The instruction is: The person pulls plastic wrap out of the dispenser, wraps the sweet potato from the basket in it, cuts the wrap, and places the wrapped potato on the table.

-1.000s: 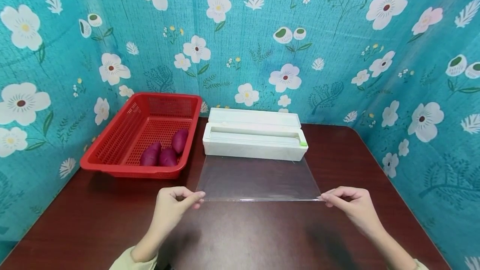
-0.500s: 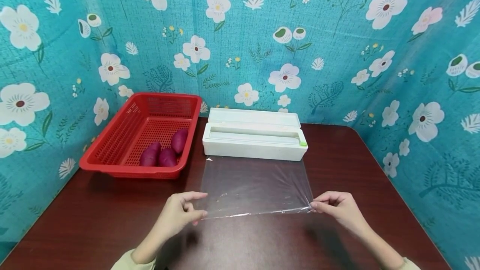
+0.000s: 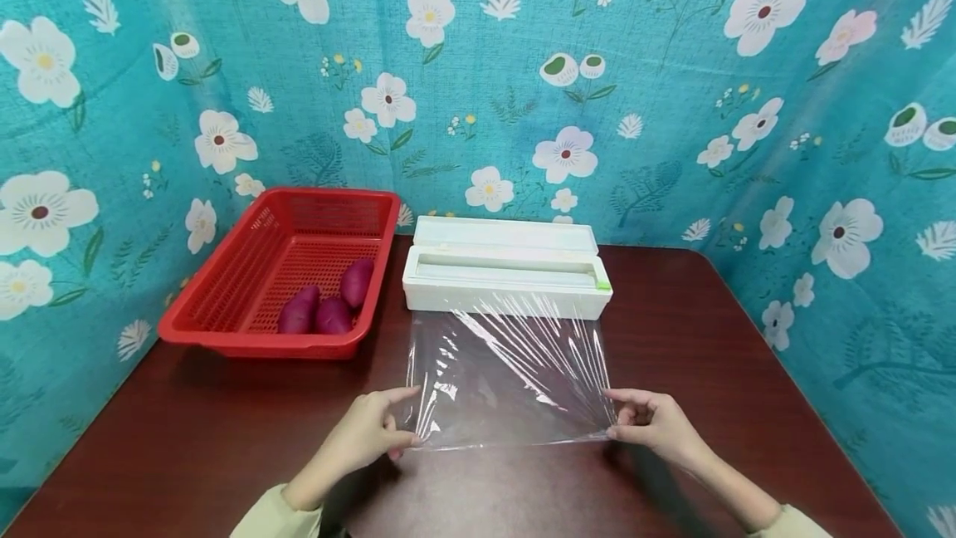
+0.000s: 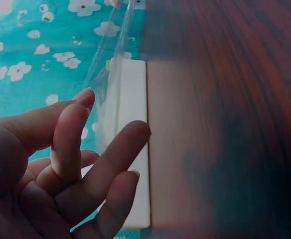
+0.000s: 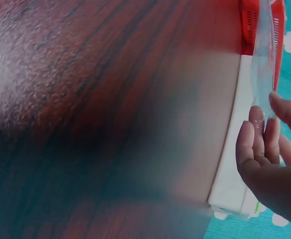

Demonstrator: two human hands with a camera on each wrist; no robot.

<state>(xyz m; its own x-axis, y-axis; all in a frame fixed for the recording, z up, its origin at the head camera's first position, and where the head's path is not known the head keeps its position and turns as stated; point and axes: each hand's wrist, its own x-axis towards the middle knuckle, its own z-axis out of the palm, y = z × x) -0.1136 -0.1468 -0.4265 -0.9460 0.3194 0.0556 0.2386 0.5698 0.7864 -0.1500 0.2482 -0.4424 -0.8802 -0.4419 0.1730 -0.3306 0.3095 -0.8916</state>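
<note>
A sheet of clear cling film point(image 3: 515, 405) stretches toward me from the white cling film dispenser point(image 3: 504, 233), whose lid stands raised. At the film's near left corner my left hand point(image 3: 366, 432) pinches the edge with its thumb, the index finger extended along the side. My right hand point(image 3: 660, 428) holds the near right corner the same way, thumb at the edge. Shiny creases fan across the film, which overlaps the dispenser's front in the head view. In the right wrist view, the film point(image 5: 263, 55) runs away from the right thumb and fingertips.
A red plastic basket point(image 3: 257, 340) with three purple sweet potatoes point(image 3: 357, 282) stands at the left back of the dark wooden table point(image 3: 493, 501). Behind and beside the table hangs a teal floral curtain point(image 3: 478, 131). A green piece point(image 3: 602, 285) sits at the dispenser's right end.
Both hands have come nearer to me and closer together, drawing the film along. The left fingers spread at the corner, then took hold again. The film now shows more creases and appears raised.
</note>
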